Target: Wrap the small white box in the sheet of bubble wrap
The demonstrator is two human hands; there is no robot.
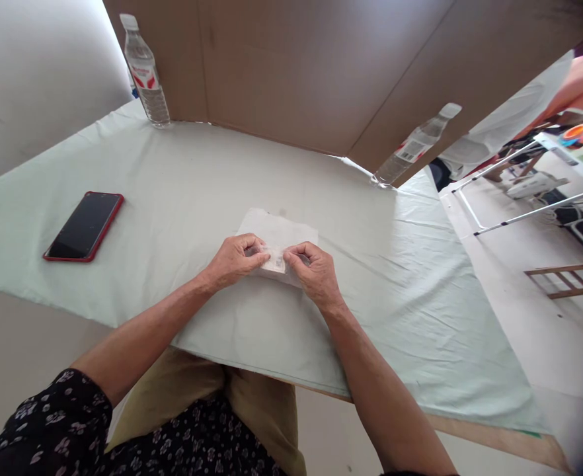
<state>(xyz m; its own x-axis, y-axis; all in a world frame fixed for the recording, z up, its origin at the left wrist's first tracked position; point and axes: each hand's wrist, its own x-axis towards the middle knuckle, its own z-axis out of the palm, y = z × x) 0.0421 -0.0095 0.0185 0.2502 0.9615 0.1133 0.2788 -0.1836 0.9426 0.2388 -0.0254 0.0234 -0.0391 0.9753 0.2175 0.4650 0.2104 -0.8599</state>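
Observation:
A small pale packet (275, 263), clear-looking with faint print on it, is pinched at both ends by my fingers. My left hand (239, 259) grips its left end between thumb and forefinger. At the right end, my right hand (314, 270) closes on it the same way. Beneath the packet and both sets of fingertips lies a white sheet (276, 228), like paper or thin cloth, flat on the table. The packet's exact kind is too small to make out.
A phone in a red case (84, 227) lies to the left on the pale green tablecloth (187, 178). Tall cardboard (291, 66) stands at the back, with one water bottle (145, 76) at its left and another bottle (418, 145) leaning at its right. A metal frame (509, 215) stands beyond the table's right edge.

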